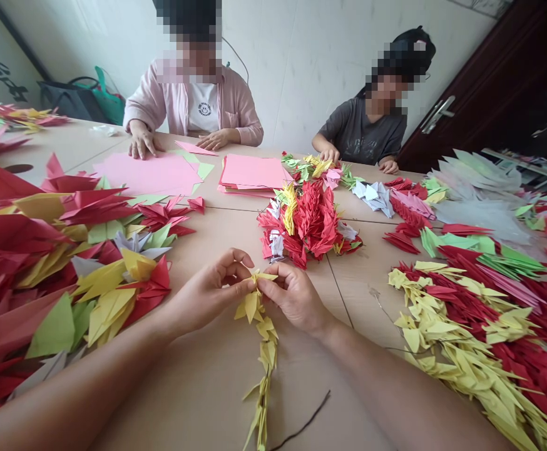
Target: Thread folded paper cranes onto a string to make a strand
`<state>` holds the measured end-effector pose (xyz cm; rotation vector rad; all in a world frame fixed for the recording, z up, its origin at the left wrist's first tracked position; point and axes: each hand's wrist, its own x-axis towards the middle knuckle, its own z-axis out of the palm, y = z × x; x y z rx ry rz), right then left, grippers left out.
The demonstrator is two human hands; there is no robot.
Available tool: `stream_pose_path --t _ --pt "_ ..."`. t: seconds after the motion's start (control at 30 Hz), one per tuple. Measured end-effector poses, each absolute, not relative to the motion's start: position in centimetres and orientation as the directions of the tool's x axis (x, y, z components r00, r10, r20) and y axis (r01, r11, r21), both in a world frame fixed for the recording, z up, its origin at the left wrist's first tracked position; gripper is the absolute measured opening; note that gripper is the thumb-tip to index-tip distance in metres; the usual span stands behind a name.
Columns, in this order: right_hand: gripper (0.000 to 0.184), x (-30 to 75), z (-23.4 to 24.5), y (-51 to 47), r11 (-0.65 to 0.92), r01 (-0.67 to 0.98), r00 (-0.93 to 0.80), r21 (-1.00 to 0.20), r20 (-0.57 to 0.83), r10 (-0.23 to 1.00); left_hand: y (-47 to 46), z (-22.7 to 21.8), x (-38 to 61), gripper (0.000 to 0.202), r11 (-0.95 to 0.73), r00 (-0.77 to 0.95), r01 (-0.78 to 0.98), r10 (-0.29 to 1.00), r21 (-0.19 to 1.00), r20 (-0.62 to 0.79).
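Both my hands pinch the top end of a garland of folded yellow paper pieces (268, 352), which hangs down toward me over the table. My left hand (217, 285) closes thumb and fingers on the end from the left side. From the right, my right hand (296, 294) grips a pointed yellow paper tip between thumb and forefinger. A dark thin wire (307, 421) curves out beside the garland's lower end. Just beyond my hands lies a bunch of red folded paper (308, 219) with some yellow and white pieces.
A large heap of coloured folded paper (24, 250) fills the left. Yellow garlands (461, 357) lie on red ones at the right. Pink sheets (250, 172) are stacked at the back. Across the table (226, 219) sit two people, one with a hand on pink paper (146, 175).
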<state>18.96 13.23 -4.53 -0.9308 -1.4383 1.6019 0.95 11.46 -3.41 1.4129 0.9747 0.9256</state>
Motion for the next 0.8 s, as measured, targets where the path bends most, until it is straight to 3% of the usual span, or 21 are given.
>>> stream_pose_path --t 0.17,0.4,0.63,0.8 --pt "0.025 18.99 -4.54 13.1 -0.088 -0.084 -0.447 -0.993 -0.041 0.893 11.44 -3.4 0.99 0.02 -0.005 0.353 -0.035 0.935 0.999 0.017" --pt "0.025 18.86 -4.55 12.87 -0.093 -0.086 -0.411 -0.992 -0.05 0.91 10.94 -3.44 1.62 0.015 -0.074 0.235 0.081 0.971 0.994 0.053" --pt "0.031 18.82 -4.61 13.27 -0.135 -0.142 -0.376 -0.981 -0.072 0.924 11.14 -3.13 1.43 0.027 0.065 0.336 -0.046 0.941 0.997 -0.045" --pt "0.036 18.73 -4.85 13.43 -0.166 -0.165 -0.358 -0.972 -0.098 0.929 11.33 -3.27 1.39 0.029 0.138 0.301 -0.068 0.947 0.988 -0.112"
